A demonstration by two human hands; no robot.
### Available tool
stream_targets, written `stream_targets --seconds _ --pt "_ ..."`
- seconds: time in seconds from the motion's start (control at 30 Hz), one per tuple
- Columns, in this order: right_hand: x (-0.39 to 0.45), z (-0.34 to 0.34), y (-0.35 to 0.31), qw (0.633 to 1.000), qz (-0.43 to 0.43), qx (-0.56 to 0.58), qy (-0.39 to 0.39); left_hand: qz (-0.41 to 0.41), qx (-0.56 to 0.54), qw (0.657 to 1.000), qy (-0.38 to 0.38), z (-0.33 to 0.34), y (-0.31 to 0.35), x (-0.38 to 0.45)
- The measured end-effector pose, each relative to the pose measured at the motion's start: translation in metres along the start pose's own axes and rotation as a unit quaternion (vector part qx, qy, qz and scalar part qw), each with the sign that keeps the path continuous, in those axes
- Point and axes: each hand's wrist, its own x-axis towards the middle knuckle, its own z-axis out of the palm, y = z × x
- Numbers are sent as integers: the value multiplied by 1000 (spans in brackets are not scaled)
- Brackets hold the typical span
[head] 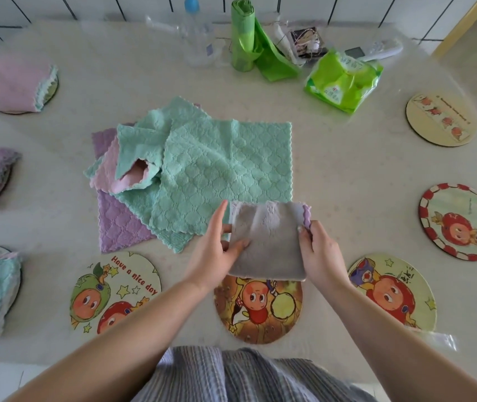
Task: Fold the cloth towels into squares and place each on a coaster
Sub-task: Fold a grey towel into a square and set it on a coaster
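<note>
Both hands hold a folded grey towel (266, 242) just above the near middle coaster (257, 309). The left hand (217, 248) grasps its left edge with thumb on top, and the right hand (318, 250) pinches its upper right corner. Behind it a pile of unfolded towels (202, 169), green, pink and purple, lies in the middle of the table (347, 169). At the left, three folded towels (16, 82) already rest on coasters.
</note>
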Motion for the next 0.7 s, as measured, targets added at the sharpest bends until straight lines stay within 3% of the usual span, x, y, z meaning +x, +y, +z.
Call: stream_targets --seconds 0.2,0.43,0.7 --pt "19 5 3 1000 13 -10 -11 70 105 992 7 3 -8 17" --pt "14 5 9 997 12 75 33 37 102 994 16 10 -14 12" --pt "24 5 3 997 50 54 -8 28 146 989 5 14 -11 12"
